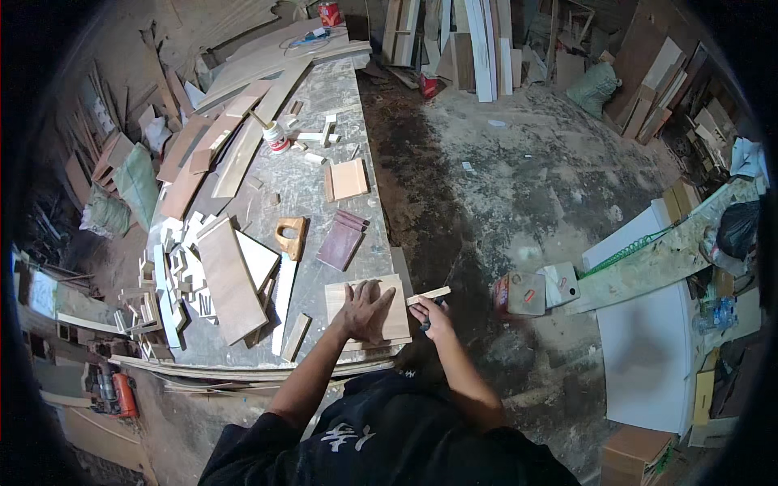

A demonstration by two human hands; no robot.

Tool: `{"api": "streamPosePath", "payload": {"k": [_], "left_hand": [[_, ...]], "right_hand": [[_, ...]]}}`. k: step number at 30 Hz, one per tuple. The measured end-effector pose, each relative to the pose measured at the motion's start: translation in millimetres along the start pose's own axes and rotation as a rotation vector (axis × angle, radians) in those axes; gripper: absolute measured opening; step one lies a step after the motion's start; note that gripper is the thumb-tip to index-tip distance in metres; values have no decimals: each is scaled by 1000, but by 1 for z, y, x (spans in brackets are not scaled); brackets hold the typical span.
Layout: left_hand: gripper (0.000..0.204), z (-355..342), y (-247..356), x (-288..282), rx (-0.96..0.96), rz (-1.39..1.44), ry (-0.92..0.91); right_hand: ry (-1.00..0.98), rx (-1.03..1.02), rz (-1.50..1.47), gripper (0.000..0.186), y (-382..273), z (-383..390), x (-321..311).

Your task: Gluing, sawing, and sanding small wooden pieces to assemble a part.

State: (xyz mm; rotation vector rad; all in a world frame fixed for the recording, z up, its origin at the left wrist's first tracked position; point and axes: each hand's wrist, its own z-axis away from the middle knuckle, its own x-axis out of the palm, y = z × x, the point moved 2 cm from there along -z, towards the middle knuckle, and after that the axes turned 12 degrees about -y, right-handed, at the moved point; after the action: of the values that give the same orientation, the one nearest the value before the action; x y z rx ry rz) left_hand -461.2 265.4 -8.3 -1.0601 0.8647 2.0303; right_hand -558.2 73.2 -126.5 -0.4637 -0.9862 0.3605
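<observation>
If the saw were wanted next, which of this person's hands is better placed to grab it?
Probably the left hand: it lies nearer the handsaw and rests spread on a pale board, gripping nothing. The right hand is farther off and seems occupied holding a wooden strip.

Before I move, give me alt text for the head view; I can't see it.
A person's left hand lies spread on a pale wooden board at a workbench's near right corner, while the right hand grips a short wood strip beyond the board's right edge. Further left on the bench lie a handsaw and scattered wood pieces.
</observation>
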Motion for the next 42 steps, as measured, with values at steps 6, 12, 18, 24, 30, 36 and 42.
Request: {"api": "streamPosePath", "payload": {"k": [6,12,18,24,30,36,42], "left_hand": [[137,0,0,-3,19,-29,-41],[137,4,5,-10,31,63,-56],[138,9,-7,2,-7,34,-63],[139,16,-8,1,8,53,-6],[136,18,6,-1,3,22,-79],[134,19,8,4,17,-39,-84],[123,27,3,2,22,-21,-26]], "right_hand": [[40,82,-53,16,17,-6,-18],[49,80,-93,18,32,-11,-31],[95,73,-69,16,31,2,0],[74,71,-82,16,30,6,7],[89,82,-34,14,21,29,2],[61,55,-86,12,27,31,-13],[43,10,-142,15,25,33,-2]]}}
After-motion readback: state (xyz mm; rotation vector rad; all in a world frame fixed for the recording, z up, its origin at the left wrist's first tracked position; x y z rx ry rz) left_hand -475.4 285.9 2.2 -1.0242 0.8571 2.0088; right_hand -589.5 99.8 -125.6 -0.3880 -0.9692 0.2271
